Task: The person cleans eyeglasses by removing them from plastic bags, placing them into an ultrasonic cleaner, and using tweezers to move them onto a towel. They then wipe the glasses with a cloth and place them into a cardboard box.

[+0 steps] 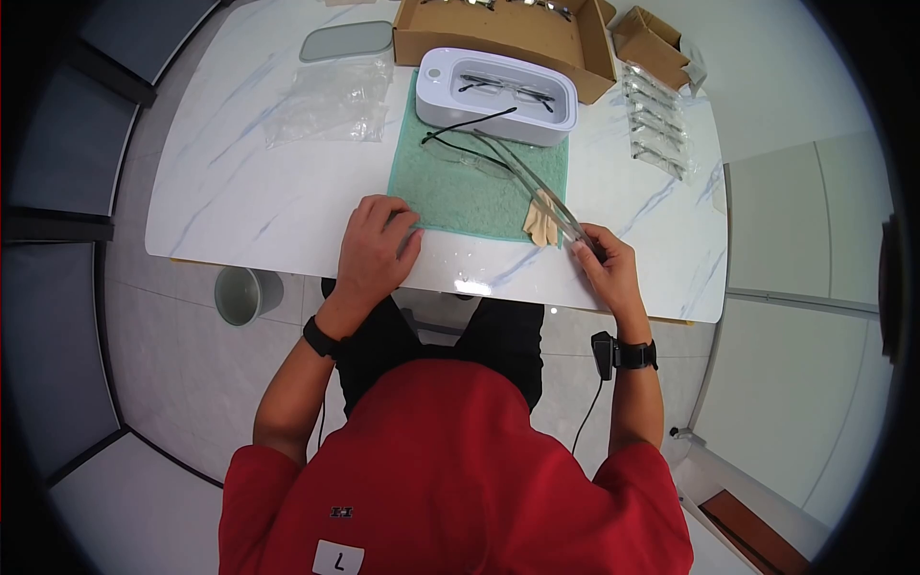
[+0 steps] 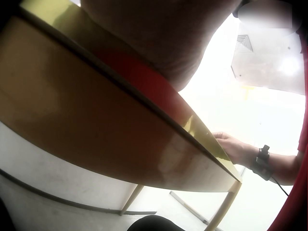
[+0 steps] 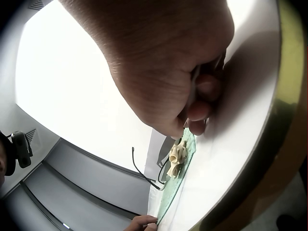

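My right hand (image 1: 611, 268) holds long metal tweezers (image 1: 548, 195) near the table's front edge, thumb on top. Their two thin arms point away to the left and overlap a pair of black-templed eyeglasses (image 1: 467, 123) lying on the green towel (image 1: 450, 203). In the right wrist view, curled fingers (image 3: 199, 110) hide most of the tweezers. My left hand (image 1: 377, 244) rests on the table at the towel's near left corner, fingers loosely bent and holding nothing. Behind the eyeglasses stands a white ultrasonic cleaner (image 1: 436, 107) with another pair of glasses (image 1: 508, 91) in its basin.
Beige finger cots (image 1: 541, 225) lie on the towel's right corner, beside the tweezers. Clear plastic bags (image 1: 331, 103) and a grey lid (image 1: 347, 41) are left. Behind stands a cardboard box (image 1: 412, 43) holding glasses; several bagged glasses (image 1: 656, 120) lie right.
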Motion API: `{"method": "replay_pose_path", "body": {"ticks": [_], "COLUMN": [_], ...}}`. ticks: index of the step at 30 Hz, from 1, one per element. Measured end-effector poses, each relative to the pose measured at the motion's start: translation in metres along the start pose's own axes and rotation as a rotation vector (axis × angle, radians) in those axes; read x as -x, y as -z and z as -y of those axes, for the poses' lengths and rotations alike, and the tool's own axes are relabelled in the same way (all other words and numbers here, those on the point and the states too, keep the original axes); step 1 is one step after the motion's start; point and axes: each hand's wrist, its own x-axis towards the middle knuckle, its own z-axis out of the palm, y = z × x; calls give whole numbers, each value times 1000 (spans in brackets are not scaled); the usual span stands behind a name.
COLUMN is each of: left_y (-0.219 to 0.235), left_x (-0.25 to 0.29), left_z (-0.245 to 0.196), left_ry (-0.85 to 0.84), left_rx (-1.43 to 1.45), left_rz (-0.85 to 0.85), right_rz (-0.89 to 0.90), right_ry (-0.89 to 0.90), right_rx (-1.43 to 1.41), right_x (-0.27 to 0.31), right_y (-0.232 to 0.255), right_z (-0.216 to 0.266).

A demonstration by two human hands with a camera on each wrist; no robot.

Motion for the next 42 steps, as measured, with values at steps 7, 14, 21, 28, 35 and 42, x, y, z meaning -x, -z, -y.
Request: {"method": "replay_pose_path", "body": {"ticks": [7, 14, 21, 28, 35, 42], "left_y": [0, 2, 1, 0, 0, 0], "left_x": [0, -1, -1, -1, -1, -1], "left_z": [0, -3, -1, -1, -2, -2], "left_ry": [-9, 4, 11, 11, 16, 17], "left_rx": [-8, 3, 9, 4, 1, 1], "left_rz": [-4, -9, -10, -11, -5, -2], "right_rz": [-38, -76, -54, -46, -105, -101], "right_ry": [11, 33, 27, 8, 63, 52], "right_rx": [10, 65, 93, 92, 68, 66], "right_x": [1, 2, 3, 4, 4, 4], "right_y": [-3, -7, -6, -6, -10, -10], "right_z": [0, -4, -3, 0, -8, -9]}}
